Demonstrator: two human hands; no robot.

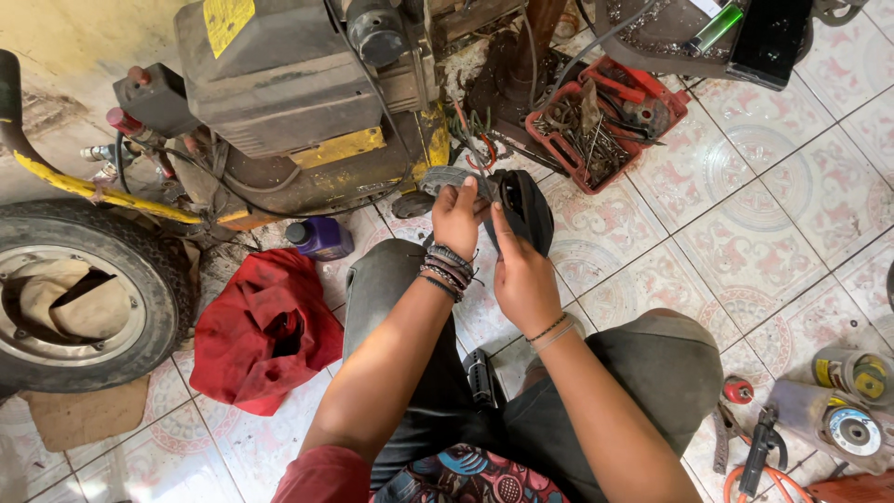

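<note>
I sit on a tiled floor with my knees bent. My left hand (456, 216), with several bracelets on the wrist, pinches a grey strip (445, 177) that runs to a black rounded part (526, 210). My right hand (521, 275) grips that black part from below, thumb along its edge. Both hands hold it just in front of a dirty yellow and black machine (298, 102). A black tool handle (482, 377) lies on the floor between my legs.
A red tray of metal parts (605, 121) lies behind the hands. A purple bottle (321, 237), a red cloth (261, 331) and a tyre (84, 298) are at the left. Hand tools and discs (838, 410) lie at the lower right.
</note>
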